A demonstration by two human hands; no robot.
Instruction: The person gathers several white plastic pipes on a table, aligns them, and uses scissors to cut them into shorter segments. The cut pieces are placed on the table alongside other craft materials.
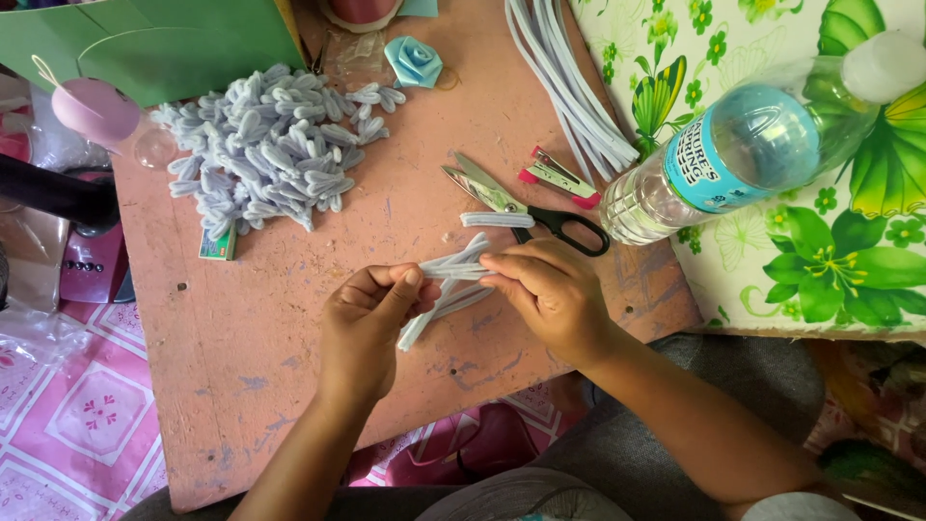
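Near the front edge of the desk (241,386), the left hand (371,323) and right hand (550,289) both pinch a few pale grey pipe cleaners (449,289), seemingly bending them into a loop, though the fingers hide the fold. The step in hand looks like shaping one piece; next calls for a firm pinch to match the pile of folded pieces (270,145) at the back left corner, scissors (521,207) lying just beyond

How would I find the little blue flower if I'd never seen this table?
Start at the pinkish wooden board where the hands work, and look to its far edge, past the big heap of pale fuzzy folded pieces. Just right of that heap sits a small rose of light blue ribbon. It is the only smooth, rolled-up, blue thing there.
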